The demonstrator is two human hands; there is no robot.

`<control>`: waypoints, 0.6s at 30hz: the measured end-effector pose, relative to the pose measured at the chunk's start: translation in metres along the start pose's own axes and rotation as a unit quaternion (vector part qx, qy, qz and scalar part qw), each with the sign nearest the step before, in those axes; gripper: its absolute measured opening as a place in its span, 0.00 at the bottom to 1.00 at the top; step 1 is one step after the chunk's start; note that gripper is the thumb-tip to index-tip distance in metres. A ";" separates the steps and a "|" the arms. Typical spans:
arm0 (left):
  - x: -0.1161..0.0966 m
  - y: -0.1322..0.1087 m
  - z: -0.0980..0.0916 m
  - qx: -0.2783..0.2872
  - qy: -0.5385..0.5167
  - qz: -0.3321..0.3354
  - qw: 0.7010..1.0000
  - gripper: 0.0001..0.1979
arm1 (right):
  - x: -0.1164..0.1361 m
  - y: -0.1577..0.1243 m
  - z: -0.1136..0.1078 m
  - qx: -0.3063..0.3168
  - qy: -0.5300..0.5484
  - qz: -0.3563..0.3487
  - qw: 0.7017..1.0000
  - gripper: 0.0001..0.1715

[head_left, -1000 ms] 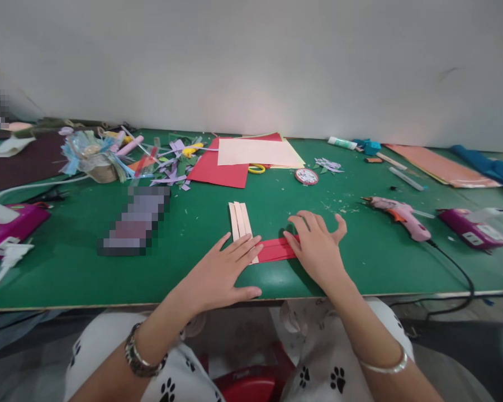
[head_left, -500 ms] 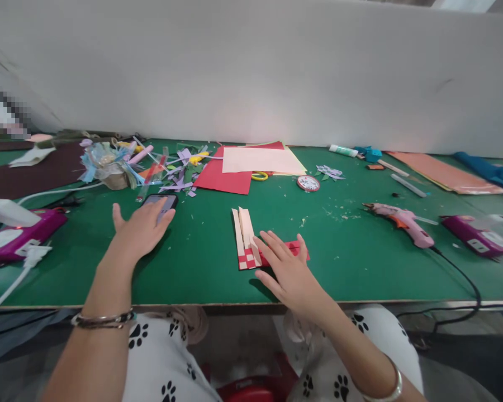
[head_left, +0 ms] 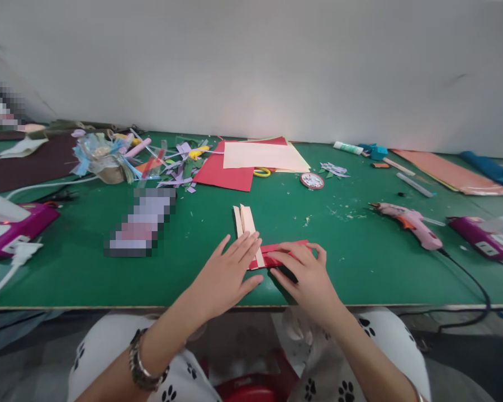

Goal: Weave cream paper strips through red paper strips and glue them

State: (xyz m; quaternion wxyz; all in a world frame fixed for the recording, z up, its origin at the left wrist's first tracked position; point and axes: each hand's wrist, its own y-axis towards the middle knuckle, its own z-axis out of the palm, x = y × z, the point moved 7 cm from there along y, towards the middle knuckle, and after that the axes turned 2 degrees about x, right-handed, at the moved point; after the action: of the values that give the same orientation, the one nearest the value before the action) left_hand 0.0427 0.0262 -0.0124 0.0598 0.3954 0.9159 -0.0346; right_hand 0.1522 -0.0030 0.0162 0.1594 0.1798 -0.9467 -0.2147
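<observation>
Two sets of paper strips are woven together on the green table in front of me. The cream paper strips (head_left: 247, 218) point away from me, and the red paper strips (head_left: 272, 260) reach to the right. My left hand (head_left: 228, 271) lies over the woven corner with its fingers stretched out, hiding most of the red and cream checks. Over the red strips, my right hand (head_left: 308, 273) bends its fingers, with thumb and forefinger at the strips' near edge. Its fingers partly cover the strips.
A phone-like thing (head_left: 145, 223), blurred out, lies at left. Behind are red paper (head_left: 224, 173), cream paper (head_left: 264, 155), yellow-handled scissors (head_left: 262, 172) and a small round clock face (head_left: 312, 180). A pink glue gun (head_left: 411, 220) with a cord and a purple power strip (head_left: 484, 237) sit right.
My left hand has left the phone and moved right onto the woven corner. My right hand has shifted slightly right, its fingers now bent at the red strips.
</observation>
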 end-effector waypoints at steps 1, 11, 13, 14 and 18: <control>0.000 0.000 0.003 0.007 -0.002 -0.007 1.000 0.29 | -0.001 0.000 0.001 0.002 0.004 0.001 1.000 0.10; 0.006 0.006 0.001 -0.018 -0.015 -0.032 0.999 0.26 | -0.001 0.002 0.004 0.008 0.004 0.021 1.000 0.12; 0.007 0.007 0.002 -0.016 -0.013 -0.028 0.999 0.24 | -0.001 0.002 0.004 0.010 0.019 0.024 0.999 0.13; 0.007 0.008 0.003 -0.014 -0.012 -0.027 0.999 0.24 | -0.001 0.002 0.004 0.010 0.026 0.025 0.999 0.13; 0.007 0.007 0.005 -0.007 -0.008 -0.027 1.000 0.24 | -0.002 0.002 0.003 0.012 0.039 0.028 0.999 0.13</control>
State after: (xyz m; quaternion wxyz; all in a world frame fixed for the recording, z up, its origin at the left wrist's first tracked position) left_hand 0.0438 0.0356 -0.0180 0.0692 0.3700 0.9259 -0.0329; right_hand 0.1520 0.0003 0.0137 0.2001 0.1635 -0.9468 -0.1916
